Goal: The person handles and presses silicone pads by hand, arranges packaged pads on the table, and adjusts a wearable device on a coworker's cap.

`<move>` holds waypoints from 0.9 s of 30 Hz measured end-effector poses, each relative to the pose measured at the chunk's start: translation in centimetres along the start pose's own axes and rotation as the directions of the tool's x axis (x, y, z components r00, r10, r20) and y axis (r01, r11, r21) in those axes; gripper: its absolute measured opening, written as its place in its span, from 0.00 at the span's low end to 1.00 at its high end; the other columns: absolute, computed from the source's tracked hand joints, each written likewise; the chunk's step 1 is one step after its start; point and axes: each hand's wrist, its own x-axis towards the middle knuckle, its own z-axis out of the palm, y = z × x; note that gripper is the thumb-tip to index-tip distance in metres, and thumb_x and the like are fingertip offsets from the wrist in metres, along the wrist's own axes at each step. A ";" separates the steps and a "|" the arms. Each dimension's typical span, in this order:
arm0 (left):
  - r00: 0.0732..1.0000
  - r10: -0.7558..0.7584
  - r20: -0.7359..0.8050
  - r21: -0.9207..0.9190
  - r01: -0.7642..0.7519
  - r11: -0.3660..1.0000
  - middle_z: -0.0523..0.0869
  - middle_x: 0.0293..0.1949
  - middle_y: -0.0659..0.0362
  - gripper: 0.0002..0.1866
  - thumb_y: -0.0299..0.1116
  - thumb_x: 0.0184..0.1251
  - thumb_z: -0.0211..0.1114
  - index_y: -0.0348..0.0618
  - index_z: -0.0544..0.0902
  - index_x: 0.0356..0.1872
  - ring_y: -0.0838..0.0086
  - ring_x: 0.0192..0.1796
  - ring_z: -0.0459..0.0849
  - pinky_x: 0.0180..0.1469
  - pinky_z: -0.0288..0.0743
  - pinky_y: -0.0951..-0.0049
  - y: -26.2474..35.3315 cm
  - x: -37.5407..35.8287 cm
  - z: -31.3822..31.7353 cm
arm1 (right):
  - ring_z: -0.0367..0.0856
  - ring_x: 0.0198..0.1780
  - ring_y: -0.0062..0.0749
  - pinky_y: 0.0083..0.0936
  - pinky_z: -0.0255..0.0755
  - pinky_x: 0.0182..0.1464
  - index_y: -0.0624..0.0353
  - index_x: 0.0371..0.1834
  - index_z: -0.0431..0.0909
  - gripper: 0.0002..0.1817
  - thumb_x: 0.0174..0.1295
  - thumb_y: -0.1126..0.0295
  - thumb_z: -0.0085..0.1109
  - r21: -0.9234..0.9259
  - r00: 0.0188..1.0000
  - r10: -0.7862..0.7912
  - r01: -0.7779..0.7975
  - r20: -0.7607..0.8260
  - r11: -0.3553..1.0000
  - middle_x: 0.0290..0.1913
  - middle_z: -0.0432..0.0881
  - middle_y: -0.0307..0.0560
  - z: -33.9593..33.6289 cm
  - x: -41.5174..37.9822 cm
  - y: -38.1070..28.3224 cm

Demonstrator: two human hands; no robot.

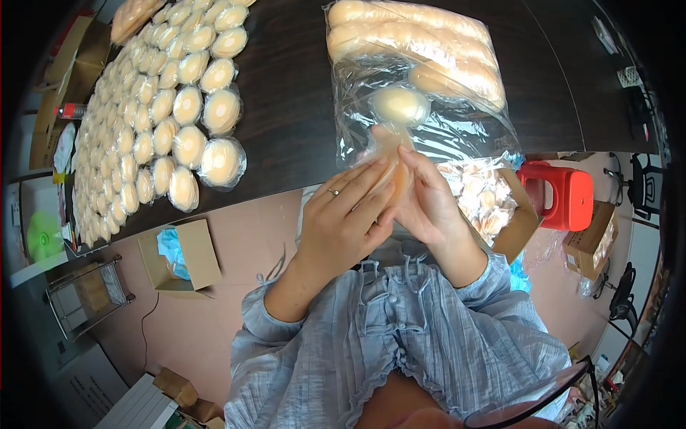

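My left hand, with a ring on one finger, and my right hand meet in front of my chest at the table's edge. Between them they pinch a thin, translucent pale-orange piece, partly hidden by my fingers. Just beyond my fingertips, a smooth cream-coloured oval pad lies on a clear plastic bag. Long rows of stacked peach-coloured pads fill the bag's far part. To the left, many round cream pads in clear wrap spread over the dark table.
An open carton of small wrapped pieces stands below the table at right, beside a red plastic container. Another cardboard box with blue plastic sits on the floor at left. A metal-framed rack stands farther left.
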 end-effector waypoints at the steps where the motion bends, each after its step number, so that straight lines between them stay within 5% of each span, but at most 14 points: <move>1: 1.000 -0.002 0.002 0.000 0.002 1.000 0.86 0.41 0.55 0.14 0.22 0.43 0.67 0.36 0.81 0.36 0.66 0.39 0.85 0.41 0.77 0.74 0.0 -0.2 0.0 | 0.74 0.53 0.41 0.31 0.71 0.54 0.66 0.62 0.62 0.23 0.66 0.67 0.45 0.002 1.000 0.002 -0.002 -0.002 1.000 0.52 0.72 0.59 0.0 -0.1 0.1; 5: 0.962 -0.270 0.029 -0.162 0.271 0.949 0.86 0.40 0.56 0.12 0.21 0.43 0.67 0.38 0.81 0.34 0.68 0.36 0.84 0.42 0.76 0.74 0.2 -1.2 -0.2 | 0.74 0.55 0.41 0.34 0.71 0.55 0.66 0.62 0.61 0.23 0.67 0.66 0.45 0.041 0.997 0.060 -0.061 0.043 0.997 0.52 0.73 0.58 -0.2 -0.2 0.4; 10: 0.922 -0.367 0.118 -0.296 0.386 0.874 0.85 0.37 0.58 0.12 0.20 0.44 0.66 0.40 0.80 0.33 0.70 0.31 0.82 0.39 0.76 0.75 0.0 -1.4 -1.0 | 0.71 0.58 0.48 0.38 0.70 0.57 0.65 0.63 0.60 0.22 0.68 0.67 0.43 0.042 0.994 0.079 -0.083 0.076 0.996 0.52 0.72 0.59 0.2 -0.5 0.3; 15: 0.940 -0.341 0.019 -0.257 0.334 0.907 0.84 0.35 0.57 0.12 0.20 0.44 0.65 0.42 0.80 0.34 0.70 0.27 0.80 0.32 0.74 0.76 -0.1 -1.7 -0.9 | 0.67 0.61 0.57 0.43 0.67 0.60 0.64 0.62 0.60 0.21 0.70 0.65 0.41 0.296 0.979 0.141 -0.181 0.149 0.938 0.53 0.71 0.63 -0.8 -0.7 0.4; 20: 0.985 -0.168 -0.047 -0.162 0.159 0.974 0.83 0.32 0.59 0.12 0.18 0.43 0.63 0.40 0.82 0.32 0.73 0.28 0.78 0.33 0.72 0.77 -0.6 -2.1 -0.3 | 0.65 0.64 0.59 0.45 0.64 0.62 0.64 0.62 0.60 0.22 0.71 0.62 0.40 0.179 0.982 0.166 -0.180 0.092 0.967 0.55 0.70 0.65 -0.2 -0.9 0.3; 27: 0.967 -0.236 0.095 -0.197 0.251 0.948 0.83 0.32 0.59 0.11 0.17 0.43 0.64 0.40 0.81 0.30 0.72 0.28 0.77 0.32 0.72 0.77 0.4 -1.8 -1.5 | 0.65 0.64 0.58 0.46 0.63 0.63 0.64 0.62 0.60 0.22 0.72 0.60 0.38 0.135 0.981 0.162 -0.175 0.105 0.975 0.56 0.68 0.68 -0.9 -1.0 0.8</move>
